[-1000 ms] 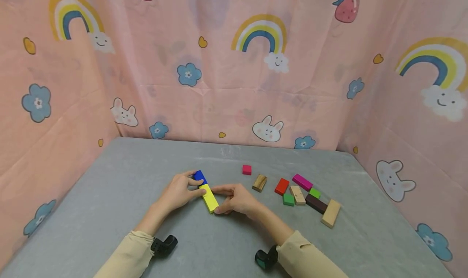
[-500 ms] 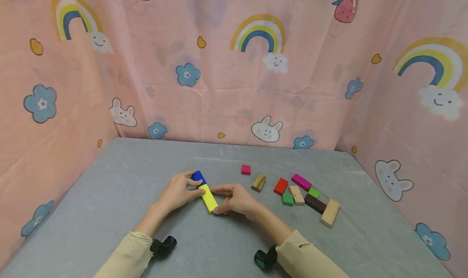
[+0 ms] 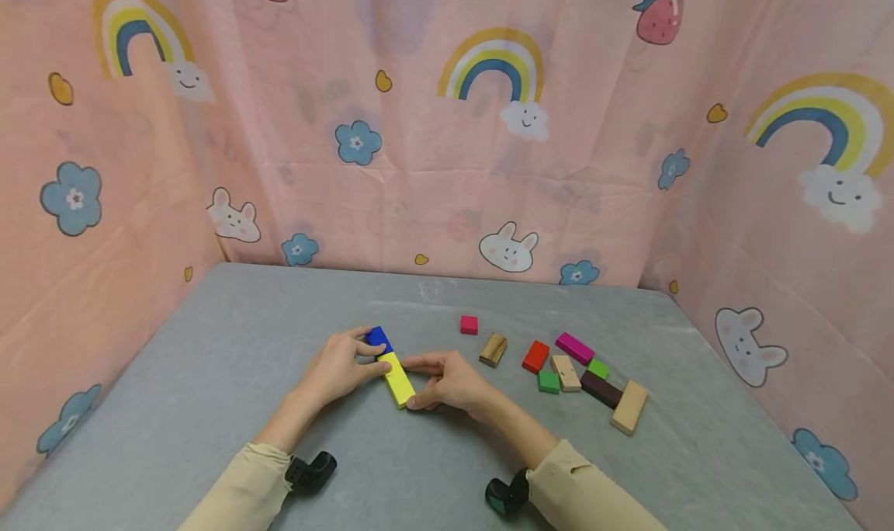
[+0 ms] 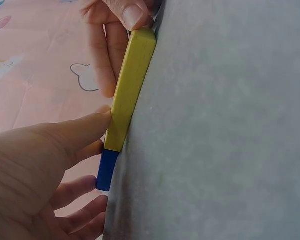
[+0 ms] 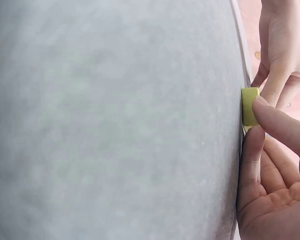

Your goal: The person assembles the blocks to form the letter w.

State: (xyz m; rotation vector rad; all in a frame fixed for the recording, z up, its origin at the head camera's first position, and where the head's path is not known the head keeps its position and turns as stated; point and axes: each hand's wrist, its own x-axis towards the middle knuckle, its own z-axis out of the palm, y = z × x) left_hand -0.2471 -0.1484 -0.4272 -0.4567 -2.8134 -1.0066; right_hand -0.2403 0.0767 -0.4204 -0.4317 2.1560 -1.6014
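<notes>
A yellow block [image 3: 400,385] and a shorter blue block [image 3: 378,336] lie end to end on the grey table, in a slanted row left of centre. My left hand [image 3: 338,366] holds the row from its left side, index fingertip at the blue block's far end and thumb on the yellow one. On the other side, my right hand [image 3: 455,381] grips the yellow block, its thumb against the near end and its index finger along the right side. The left wrist view has the yellow block [image 4: 133,87] meeting the blue block [image 4: 107,171] end to end.
To the right lie several loose blocks: a pink cube [image 3: 469,325], a striped brown block [image 3: 493,350], a red block [image 3: 535,356], a magenta block [image 3: 575,348], a dark brown block [image 3: 601,389] and a tan block [image 3: 629,408], with green and light wood pieces among them. Patterned pink cloth [image 3: 419,205] surrounds the table.
Both hands and the two blocks stay in the same place relative to the table. The head view has shifted very slightly.
</notes>
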